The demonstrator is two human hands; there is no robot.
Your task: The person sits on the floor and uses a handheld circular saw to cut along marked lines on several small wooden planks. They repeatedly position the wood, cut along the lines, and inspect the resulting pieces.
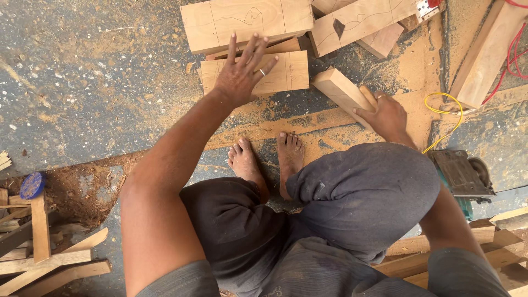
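The left hand (240, 74) is stretched forward with its fingers (254, 52) spread wide, the palm over a flat wooden block (280, 74) marked with pencil lines; whether the palm presses on the wood or hovers just above it I cannot tell. Beyond its fingertips lies a larger marked block (247, 22), touching the near one at its far edge. To the right of this hand, another marked board (363, 19) lies at a slant. The right hand (388, 115) is closed around the near end of a plain wooden block (344, 91), thumb on top, the block tilted away toward the left hand and resting on the sawdust-strewn floor (99, 77). Just right of that hand a yellow cord (446, 107) loops across the floor, and beyond it a long timber (484, 55) with a red cable (514, 52) on it. Near the right elbow sits a power tool (461, 175). Between the hands, closer to the body, the person's bare feet (267, 159) stand on the floor. Far left of the left arm lies a stack of wood offcuts (41, 247).
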